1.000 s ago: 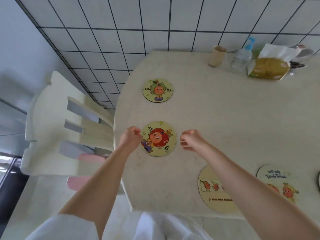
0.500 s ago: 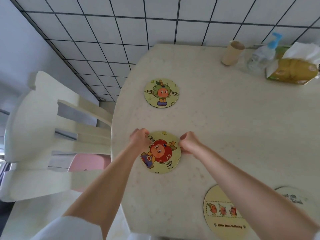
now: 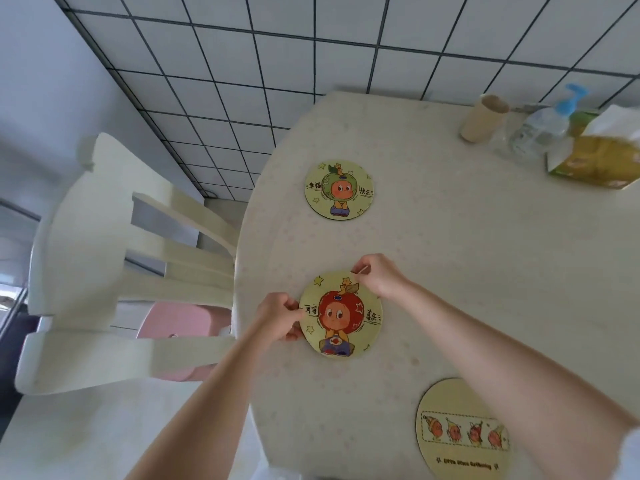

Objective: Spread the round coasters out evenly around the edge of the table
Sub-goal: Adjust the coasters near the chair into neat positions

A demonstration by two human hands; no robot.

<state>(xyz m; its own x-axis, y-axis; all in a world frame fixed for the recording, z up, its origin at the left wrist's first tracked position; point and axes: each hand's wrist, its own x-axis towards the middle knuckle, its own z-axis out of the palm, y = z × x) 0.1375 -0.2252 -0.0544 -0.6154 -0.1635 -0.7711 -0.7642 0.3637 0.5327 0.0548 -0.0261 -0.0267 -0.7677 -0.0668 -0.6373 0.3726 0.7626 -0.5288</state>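
Observation:
A round coaster with a red apple character (image 3: pixel 341 315) lies on the pale table (image 3: pixel 467 271) near its left edge. My left hand (image 3: pixel 280 315) pinches the coaster's left rim, and my right hand (image 3: pixel 377 276) pinches its upper right rim. A second round coaster with a green apple character (image 3: pixel 339 189) lies farther along the left edge, untouched. A third coaster with a row of small figures (image 3: pixel 462 434) lies near the front edge, partly under my right forearm.
A cream slatted chair (image 3: pixel 114 271) with a pink seat stands against the table's left side. At the far right corner stand a beige cup (image 3: pixel 484 118), a clear pump bottle (image 3: pixel 543 128) and a yellow tissue pack (image 3: pixel 599 159). Tiled wall behind.
Both hands closed in from beside the red coaster onto its rim. The coaster has been turned so the character now stands upright toward me. The camera moved closer.

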